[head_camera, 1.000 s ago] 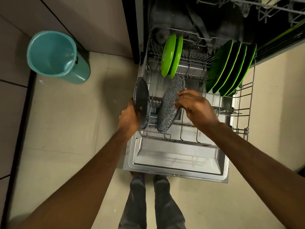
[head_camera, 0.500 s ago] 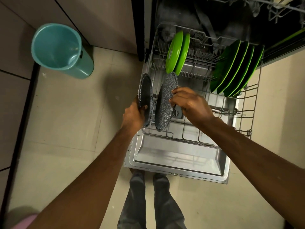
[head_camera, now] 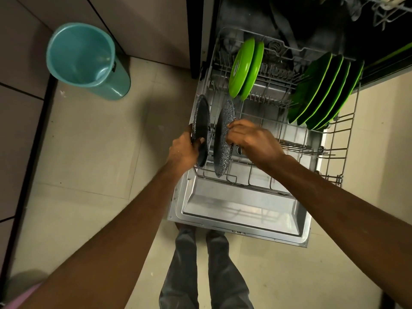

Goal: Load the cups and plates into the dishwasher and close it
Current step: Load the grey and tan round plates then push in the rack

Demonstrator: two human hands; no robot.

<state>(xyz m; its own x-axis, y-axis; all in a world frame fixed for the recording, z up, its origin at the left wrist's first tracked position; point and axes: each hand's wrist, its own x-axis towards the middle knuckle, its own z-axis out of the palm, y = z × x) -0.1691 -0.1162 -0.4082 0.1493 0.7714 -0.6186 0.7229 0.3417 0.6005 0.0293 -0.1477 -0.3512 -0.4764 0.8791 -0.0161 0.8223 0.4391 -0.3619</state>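
Note:
The dishwasher's lower rack is pulled out over the open door. Two speckled grey plates stand on edge at the rack's near left. My left hand grips the left grey plate at its near rim. My right hand pinches the right grey plate at its right edge. Two light green plates stand at the rack's back. Several dark green plates lean in a row at the right.
A teal bucket stands on the tiled floor to the left, by the cabinet. The upper rack shows at the top right inside the machine. My legs are just in front of the open door.
Both grey plates have shifted left and stand more upright in the rack's slots. My hands moved with them and keep their hold.

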